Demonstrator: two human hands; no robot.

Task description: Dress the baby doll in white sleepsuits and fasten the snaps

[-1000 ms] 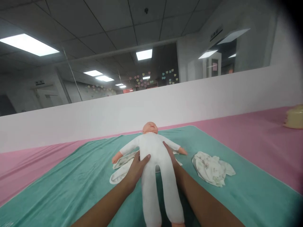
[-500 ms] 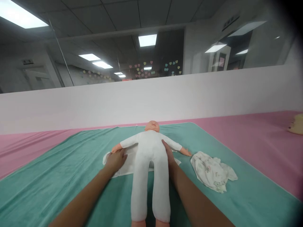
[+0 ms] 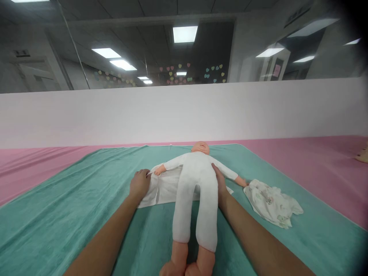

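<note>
A baby doll (image 3: pixel 199 170) with a white cloth body lies on its back, head away from me and feet toward me. Under its torso and arm is a spread white garment (image 3: pixel 168 188), partly hidden by the doll. My left hand (image 3: pixel 140 184) is closed on the garment's left edge, close to the doll's small hand, and a bit of fabric is pulled up at my fingers. Against the doll's waist on the other side, my right hand (image 3: pixel 221 184) grips its body, thumb on top; the other fingers are mostly hidden.
A crumpled white printed cloth (image 3: pixel 271 203) lies right of the doll, touching its hand. Everything rests on a green sheet (image 3: pixel 71 214) over a pink mat (image 3: pixel 310 165). Behind stands a low white wall (image 3: pixel 143 115) with a mirror or window above. A tan object (image 3: pixel 362 154) shows at the far right.
My left hand has left the doll's hand and now grips the garment's edge farther out. My right hand stays at the doll's waist. The view has shifted, showing more of the doll's feet.
</note>
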